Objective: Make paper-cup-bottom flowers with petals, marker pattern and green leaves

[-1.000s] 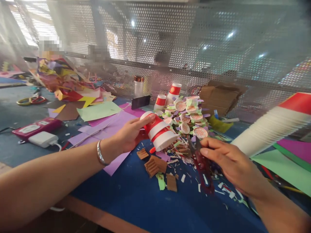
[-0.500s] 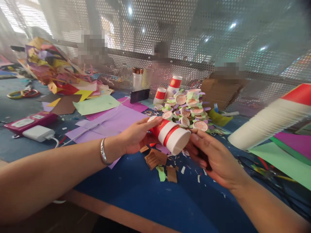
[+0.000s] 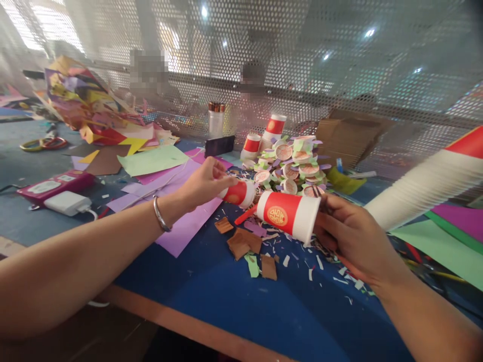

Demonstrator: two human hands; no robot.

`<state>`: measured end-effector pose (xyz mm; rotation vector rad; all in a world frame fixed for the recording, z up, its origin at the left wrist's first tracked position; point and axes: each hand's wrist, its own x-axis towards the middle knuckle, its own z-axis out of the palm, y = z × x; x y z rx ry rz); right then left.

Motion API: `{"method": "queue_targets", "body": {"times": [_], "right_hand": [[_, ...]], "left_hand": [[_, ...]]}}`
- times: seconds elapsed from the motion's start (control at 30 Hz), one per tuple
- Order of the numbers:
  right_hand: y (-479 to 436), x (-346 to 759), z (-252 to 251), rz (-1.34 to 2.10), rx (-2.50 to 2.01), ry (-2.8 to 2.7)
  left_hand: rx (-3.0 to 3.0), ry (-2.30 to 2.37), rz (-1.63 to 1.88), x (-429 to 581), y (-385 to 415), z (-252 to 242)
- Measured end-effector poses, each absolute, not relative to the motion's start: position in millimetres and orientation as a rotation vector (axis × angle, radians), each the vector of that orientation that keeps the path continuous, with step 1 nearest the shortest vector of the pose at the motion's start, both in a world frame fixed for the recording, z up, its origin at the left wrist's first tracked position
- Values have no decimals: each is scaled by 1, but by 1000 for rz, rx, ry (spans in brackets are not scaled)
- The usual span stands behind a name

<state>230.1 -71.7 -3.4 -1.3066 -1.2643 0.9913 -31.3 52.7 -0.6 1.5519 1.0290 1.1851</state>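
My left hand [image 3: 204, 185], with a silver bangle on its wrist, is closed on a red-and-white paper cup [image 3: 237, 193] lying sideways, its open end toward the right. My right hand [image 3: 349, 234] grips the rim end of another paper cup [image 3: 289, 215], which is tilted on its side and shows a gold emblem on its red band. The two cups are apart, a small gap between them. Just behind is a heap of cup-bottom discs with green and purple paper pieces [image 3: 289, 163]. A red stick-like item [image 3: 246, 214] lies between the cups.
A long stack of paper cups [image 3: 426, 183] leans at the right, while more cups [image 3: 273, 125] stand behind the heap. Brown scraps [image 3: 243, 243] and white shreds litter the blue table [image 3: 211, 301]. Leftward are purple sheets [image 3: 188, 226], scissors [image 3: 43, 144] and a power strip [image 3: 56, 186].
The two cups, nested together before, are now pulled apart. My left hand has gone up and left with one cup; my right hand holds the other on the right.
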Motion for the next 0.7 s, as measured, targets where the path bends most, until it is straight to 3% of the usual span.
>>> {"method": "queue_targets", "body": {"times": [0.13,0.27,0.53,0.7], "right_hand": [[-73,228,-4,1004,-1297,-1302],[-74,225,-2,1015,-1299,-1336],[-73,225,-3,1020,-1267,-1309],[-74,222,0,1076,-1289,-1263]], "left_hand": [[2088,982,1297,-31,31,10],[1949,739,967,-22,2,17],[2087,596,873,-27,-2,28],[1832,481,662,-24,-10,27]]}}
